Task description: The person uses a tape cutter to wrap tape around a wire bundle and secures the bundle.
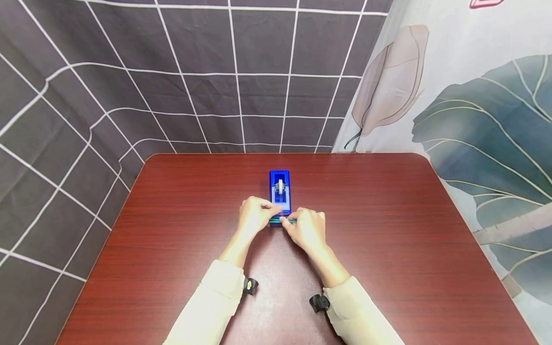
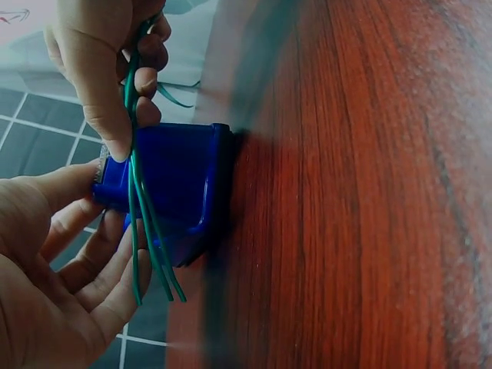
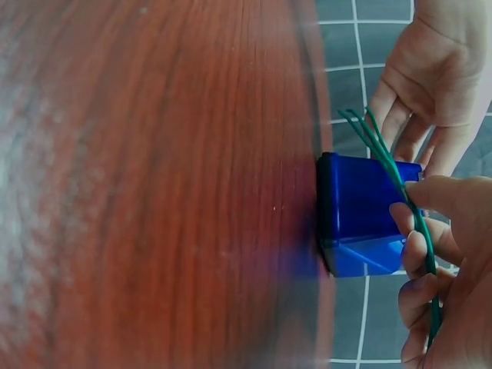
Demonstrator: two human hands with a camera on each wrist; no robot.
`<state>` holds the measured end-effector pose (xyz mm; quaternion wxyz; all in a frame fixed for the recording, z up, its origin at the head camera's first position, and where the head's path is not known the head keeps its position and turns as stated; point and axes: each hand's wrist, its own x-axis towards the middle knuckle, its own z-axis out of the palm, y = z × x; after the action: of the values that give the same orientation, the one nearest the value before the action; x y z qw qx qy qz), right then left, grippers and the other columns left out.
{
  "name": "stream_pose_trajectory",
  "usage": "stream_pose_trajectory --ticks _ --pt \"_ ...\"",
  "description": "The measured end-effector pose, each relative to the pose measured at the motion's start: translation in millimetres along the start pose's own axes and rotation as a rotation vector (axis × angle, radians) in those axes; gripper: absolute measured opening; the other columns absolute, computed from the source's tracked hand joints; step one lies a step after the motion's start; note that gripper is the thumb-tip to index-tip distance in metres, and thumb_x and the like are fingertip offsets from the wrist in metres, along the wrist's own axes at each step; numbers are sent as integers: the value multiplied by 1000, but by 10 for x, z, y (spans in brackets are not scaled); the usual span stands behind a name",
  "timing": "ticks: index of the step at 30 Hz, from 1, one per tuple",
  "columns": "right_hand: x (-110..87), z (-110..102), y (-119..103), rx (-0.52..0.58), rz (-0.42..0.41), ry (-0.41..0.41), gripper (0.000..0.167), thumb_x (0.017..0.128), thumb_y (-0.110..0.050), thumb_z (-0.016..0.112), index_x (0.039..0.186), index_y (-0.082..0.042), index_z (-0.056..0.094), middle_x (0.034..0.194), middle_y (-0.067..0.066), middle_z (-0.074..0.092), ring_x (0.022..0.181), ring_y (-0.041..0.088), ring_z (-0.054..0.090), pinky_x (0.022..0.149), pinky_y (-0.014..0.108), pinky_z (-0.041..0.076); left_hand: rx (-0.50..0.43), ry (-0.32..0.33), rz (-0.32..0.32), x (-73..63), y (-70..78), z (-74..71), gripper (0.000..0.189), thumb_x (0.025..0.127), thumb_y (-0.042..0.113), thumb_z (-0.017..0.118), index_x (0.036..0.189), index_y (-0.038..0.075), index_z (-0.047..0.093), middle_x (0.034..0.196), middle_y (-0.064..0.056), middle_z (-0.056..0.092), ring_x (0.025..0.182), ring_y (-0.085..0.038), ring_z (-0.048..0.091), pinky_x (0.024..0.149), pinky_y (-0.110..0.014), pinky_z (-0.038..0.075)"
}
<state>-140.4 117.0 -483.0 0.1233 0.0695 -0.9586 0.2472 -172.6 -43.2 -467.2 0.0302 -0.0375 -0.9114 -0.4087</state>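
Note:
A blue tape dispenser (image 1: 272, 194) stands on the table with its small tape roll (image 1: 280, 186) inside and its front end towards me. At that end, my left hand (image 1: 255, 215) pinches the edge by the toothed cutter (image 2: 102, 163) between thumb and index finger. Whether clear tape lies between them is hidden. Several thin green wires (image 2: 157, 254) run in a bundle across the dispenser's front. My right hand (image 1: 308, 227) holds this bundle, thumb against curled fingers; in the right wrist view the loose ends (image 3: 357, 123) fan out towards the left hand's fingers.
The reddish-brown table (image 1: 189, 201) stretches around the dispenser on all sides. A grey gridded cloth (image 1: 207, 48) hangs behind and to the left. On the right hangs a white curtain with a leaf print (image 1: 496, 120). Each wrist carries a small black camera.

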Motion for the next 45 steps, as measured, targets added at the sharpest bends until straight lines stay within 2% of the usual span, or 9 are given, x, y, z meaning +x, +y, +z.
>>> stream_pose_trajectory --ticks 7,13,17,22,26,33,36,40,45 --pt "-46 3 93 5 19 -95 18 86 -34 79 75 -21 82 74 -1 70 72 26 68 69 46 39 9 -5 -7 -1 -5 7 22 82 38 82 87 17 84 87 -2 78 90 -27 74 77 -43 55" --pt "-27 -101 149 75 -43 -21 18 86 -32 80 78 -16 81 73 -2 69 72 25 68 70 47 41 -13 -9 -1 7 4 -6 22 84 38 82 89 16 84 87 -2 78 88 -26 73 76 -43 55" --pt "-44 -133 150 94 -60 -30 18 87 -32 79 78 -16 81 74 -2 70 73 23 69 70 46 42 -12 -15 -1 -7 -15 8 22 84 39 82 90 17 84 89 -1 78 90 -25 73 78 -43 54" --pt "-72 -133 119 132 -75 -31 20 89 -32 78 78 -15 80 75 -3 69 73 23 68 71 45 41 -6 11 46 -19 -51 34 23 87 37 78 93 16 84 92 -2 78 91 -25 74 80 -44 55" --pt "-87 -128 100 151 -74 -17 20 89 -31 79 78 -15 80 74 -3 69 73 22 68 71 45 42 -27 18 38 -52 -61 28 22 92 33 74 97 13 83 92 -4 78 91 -26 74 80 -44 55" --pt "-95 -149 78 178 -60 -7 18 89 -30 78 80 -14 80 76 -4 69 75 20 69 74 44 41 -59 54 8 -136 -59 -8 20 95 27 70 103 12 80 88 -4 78 76 -19 73 79 -43 54" --pt "-100 -162 74 190 -65 1 16 90 -28 77 81 -14 80 76 -4 69 74 19 68 75 44 42 -62 99 25 -180 -61 -23 20 95 27 71 103 11 80 88 -3 77 73 -18 71 79 -43 53" --pt "-106 -179 67 201 -77 12 11 89 -23 77 82 -14 80 76 -4 69 72 18 67 75 44 42 -74 145 85 -243 -62 -50 19 94 26 71 100 9 80 89 -4 76 77 -20 71 80 -43 52" --pt "-106 -212 50 219 -97 32 10 88 -21 77 83 -13 80 75 -4 68 68 16 64 76 44 44 -64 135 191 -321 -66 -94 16 93 24 73 95 11 80 90 0 75 84 -20 71 79 -41 54"
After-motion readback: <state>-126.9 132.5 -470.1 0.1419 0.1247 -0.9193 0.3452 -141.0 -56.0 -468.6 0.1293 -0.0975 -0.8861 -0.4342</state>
